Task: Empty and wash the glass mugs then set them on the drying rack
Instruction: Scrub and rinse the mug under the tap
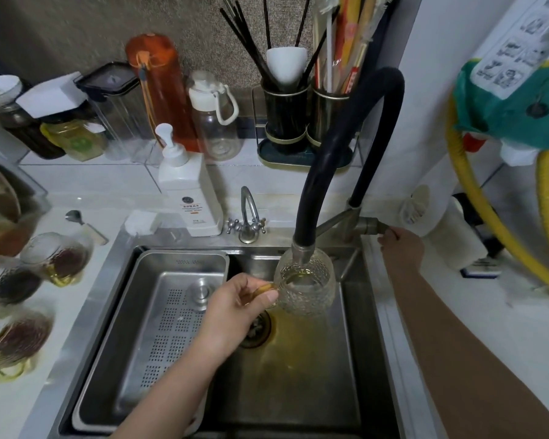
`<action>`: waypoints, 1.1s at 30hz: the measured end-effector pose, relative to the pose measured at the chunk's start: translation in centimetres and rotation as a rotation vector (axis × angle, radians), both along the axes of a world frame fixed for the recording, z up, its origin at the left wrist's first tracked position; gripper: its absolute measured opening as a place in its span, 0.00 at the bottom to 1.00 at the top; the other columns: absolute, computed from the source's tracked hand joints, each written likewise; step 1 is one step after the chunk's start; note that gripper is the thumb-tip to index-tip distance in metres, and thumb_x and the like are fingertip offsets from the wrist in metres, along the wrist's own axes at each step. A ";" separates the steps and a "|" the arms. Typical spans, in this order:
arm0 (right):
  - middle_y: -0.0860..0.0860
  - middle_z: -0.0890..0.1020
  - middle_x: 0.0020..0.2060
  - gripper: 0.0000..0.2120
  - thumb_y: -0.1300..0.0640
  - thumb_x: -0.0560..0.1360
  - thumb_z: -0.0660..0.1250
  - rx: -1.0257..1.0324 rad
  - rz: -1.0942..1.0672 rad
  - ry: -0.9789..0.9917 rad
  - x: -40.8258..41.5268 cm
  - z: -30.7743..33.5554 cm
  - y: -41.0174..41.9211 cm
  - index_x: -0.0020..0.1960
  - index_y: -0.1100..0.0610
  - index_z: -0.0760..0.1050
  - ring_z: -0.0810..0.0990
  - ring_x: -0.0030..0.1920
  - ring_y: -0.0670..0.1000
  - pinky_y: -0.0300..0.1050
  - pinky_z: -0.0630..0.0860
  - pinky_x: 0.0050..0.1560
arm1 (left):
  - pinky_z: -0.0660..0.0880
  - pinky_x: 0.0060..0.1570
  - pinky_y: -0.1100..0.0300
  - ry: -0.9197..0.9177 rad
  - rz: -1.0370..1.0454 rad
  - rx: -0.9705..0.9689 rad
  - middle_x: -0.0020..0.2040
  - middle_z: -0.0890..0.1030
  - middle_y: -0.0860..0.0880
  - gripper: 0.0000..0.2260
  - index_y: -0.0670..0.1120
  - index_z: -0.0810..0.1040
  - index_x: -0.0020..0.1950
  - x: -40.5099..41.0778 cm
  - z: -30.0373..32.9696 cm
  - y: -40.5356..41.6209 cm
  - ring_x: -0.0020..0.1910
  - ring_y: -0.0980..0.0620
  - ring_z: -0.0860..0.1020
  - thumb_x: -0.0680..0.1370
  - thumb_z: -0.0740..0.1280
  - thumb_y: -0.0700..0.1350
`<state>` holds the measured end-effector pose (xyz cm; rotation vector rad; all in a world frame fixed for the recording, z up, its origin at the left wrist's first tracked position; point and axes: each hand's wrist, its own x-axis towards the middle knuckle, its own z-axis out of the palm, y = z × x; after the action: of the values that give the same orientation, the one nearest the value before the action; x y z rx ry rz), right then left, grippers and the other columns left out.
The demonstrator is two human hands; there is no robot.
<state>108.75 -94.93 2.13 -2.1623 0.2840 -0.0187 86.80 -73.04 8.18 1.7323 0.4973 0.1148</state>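
My left hand (pixel 232 315) pinches the amber handle of a textured glass mug (pixel 308 286) and holds it upright over the sink (pixel 355 359), right under the black hose faucet's nozzle (pixel 302 253). Some water sits in the mug. My right hand (pixel 400 248) grips the faucet lever (pixel 382 228) at the sink's right rim. Three more glass mugs with dark liquid stand on the left counter: one at the back (pixel 62 259), one in the middle (pixel 10 286), one in front (pixel 19 340).
A perforated steel drain tray (pixel 133 315) fills the sink's left half. A soap pump bottle (pixel 187 188), a small tap (pixel 248 217), bottles and a utensil holder (pixel 301 122) line the back. A spoon (pixel 86 224) lies on the left counter. A yellow hose (pixel 488 223) hangs right.
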 end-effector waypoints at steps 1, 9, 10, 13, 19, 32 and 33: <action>0.64 0.82 0.41 0.12 0.64 0.77 0.58 -0.004 -0.003 -0.003 0.1 -0.1 0.0 0.44 0.69 0.79 0.80 0.45 0.64 0.51 0.74 0.47 | 0.77 0.50 0.55 0.001 -0.003 -0.005 0.40 0.84 0.49 0.05 0.46 0.80 0.42 -0.1 -0.1 0.0 0.42 0.54 0.81 0.69 0.73 0.44; 0.67 0.81 0.46 0.12 0.65 0.77 0.59 0.012 -0.021 0.023 0.4 0.0 -0.5 0.48 0.71 0.78 0.79 0.49 0.64 0.39 0.66 0.38 | 0.77 0.54 0.47 0.029 -0.003 0.001 0.41 0.84 0.45 0.10 0.45 0.80 0.43 -0.7 -0.6 0.3 0.45 0.47 0.82 0.67 0.74 0.49; 0.67 0.81 0.46 0.11 0.65 0.77 0.59 0.036 -0.034 0.022 0.3 0.1 -0.5 0.48 0.71 0.78 0.79 0.48 0.64 0.37 0.67 0.37 | 0.77 0.54 0.47 0.031 -0.003 0.004 0.42 0.84 0.45 0.09 0.45 0.80 0.43 -0.7 -0.8 0.3 0.45 0.46 0.82 0.67 0.74 0.48; 0.60 0.81 0.44 0.09 0.62 0.78 0.60 0.098 -0.043 0.031 -0.4 0.1 -0.2 0.49 0.64 0.78 0.77 0.43 0.55 0.40 0.68 0.44 | 0.77 0.53 0.48 0.035 0.003 0.014 0.42 0.84 0.45 0.06 0.44 0.80 0.43 -0.6 -0.9 0.2 0.45 0.46 0.82 0.70 0.74 0.44; 0.47 0.82 0.45 0.13 0.48 0.76 0.65 0.349 0.202 0.065 -8.5 0.6 2.4 0.55 0.55 0.77 0.80 0.45 0.47 0.46 0.75 0.50 | 0.77 0.51 0.53 0.025 0.013 0.041 0.43 0.83 0.44 0.04 0.44 0.79 0.44 -0.4 -1.2 0.5 0.45 0.47 0.81 0.72 0.72 0.42; 0.35 0.72 0.62 0.42 0.51 0.64 0.78 0.293 0.735 0.068 -18.0 3.2 4.0 0.68 0.33 0.57 0.73 0.61 0.36 0.38 0.72 0.61 | 0.76 0.50 0.53 -0.013 -0.130 0.053 0.40 0.83 0.50 0.04 0.52 0.80 0.45 -1.5 -1.8 2.1 0.43 0.52 0.80 0.73 0.71 0.44; 0.36 0.73 0.61 0.41 0.53 0.64 0.78 0.278 0.742 0.055 -17.9 3.8 4.8 0.67 0.33 0.59 0.74 0.60 0.37 0.39 0.73 0.61 | 0.77 0.51 0.53 -0.021 -0.093 0.034 0.41 0.83 0.48 0.04 0.51 0.80 0.45 -1.4 -1.5 2.4 0.44 0.50 0.80 0.73 0.71 0.43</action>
<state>90.90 -90.17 5.94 -1.8749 -0.4698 0.4723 85.45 -70.60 6.63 1.7826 0.4002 0.0754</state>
